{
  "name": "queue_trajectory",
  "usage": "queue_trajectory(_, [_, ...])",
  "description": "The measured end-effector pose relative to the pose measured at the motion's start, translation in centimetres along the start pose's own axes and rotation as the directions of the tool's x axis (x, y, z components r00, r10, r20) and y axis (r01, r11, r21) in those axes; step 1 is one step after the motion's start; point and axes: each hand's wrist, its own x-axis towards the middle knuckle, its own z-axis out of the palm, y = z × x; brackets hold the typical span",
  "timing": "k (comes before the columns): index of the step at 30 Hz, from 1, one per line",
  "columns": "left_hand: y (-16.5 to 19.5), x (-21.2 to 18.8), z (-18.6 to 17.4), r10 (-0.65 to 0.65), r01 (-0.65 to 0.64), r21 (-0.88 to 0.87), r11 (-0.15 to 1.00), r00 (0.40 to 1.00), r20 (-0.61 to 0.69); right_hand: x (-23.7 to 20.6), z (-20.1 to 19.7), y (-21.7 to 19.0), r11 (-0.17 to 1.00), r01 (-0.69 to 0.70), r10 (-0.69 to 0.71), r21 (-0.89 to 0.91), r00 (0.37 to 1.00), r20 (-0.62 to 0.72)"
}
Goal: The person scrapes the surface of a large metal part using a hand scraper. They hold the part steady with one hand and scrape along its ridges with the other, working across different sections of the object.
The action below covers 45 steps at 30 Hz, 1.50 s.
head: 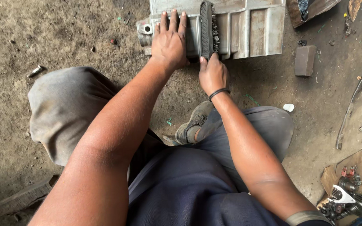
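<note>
View from a head camera, looking down at a person crouched on a dirt floor. Nearest are the person's dark shirt and grey trousers, with 2 bare forearms reaching forward over the knees; 1 worn shoe (193, 124) shows between the legs.

The right hand (213, 74), a black band at its wrist, is closed around the handle end of a wire brush (208, 29). The brush stands on edge, bristles facing right, lying across a grey ribbed metal casting (248, 27) on the ground just ahead. The grip low on the handle seems meant for pushing the bristles along the metal.

The left hand (170, 39) lies flat on the casting's left part, fingers straight and close together, holding nothing, apparently pressing down to keep the piece steady.

Further right sit a small brown block (305, 60), a white cap (288, 107) and a long metal tool (352, 104). A bolt (35, 71) lies to the left.
</note>
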Motion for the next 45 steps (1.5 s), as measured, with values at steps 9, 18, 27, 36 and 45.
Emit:
queue_trajectory(9, [0.3,0.1,0.5,0.012,-0.012,0.017,1.0,1.0,-0.027,-4.4,-1.3,1.8,0.997,-0.082,0.08,0.013,0.988,0.134])
queue_trajectory(18, [0.2,-0.3,0.4,0.015,-0.015,0.011,1.0,0.999,-0.047,-4.9,0.6,3.9,0.99,0.017,-0.028,0.143,0.997,0.073])
queue_trajectory(27, [0.3,-0.2,1.5,0.03,-0.028,0.023,0.999,0.997,-0.077,-4.4,2.0,5.9,0.93,-0.078,0.028,0.36,0.99,0.14])
queue_trajectory(36, [0.4,-0.4,1.1,0.007,-0.006,0.026,1.0,0.999,-0.031,-3.1,-0.2,4.8,0.672,-0.481,0.2,0.563,0.85,0.487])
queue_trajectory(45, [0.3,-0.3,1.4,0.025,-0.022,0.045,0.999,0.997,-0.073,-4.6,1.2,5.9,0.633,-0.474,0.217,0.612,0.868,0.447])
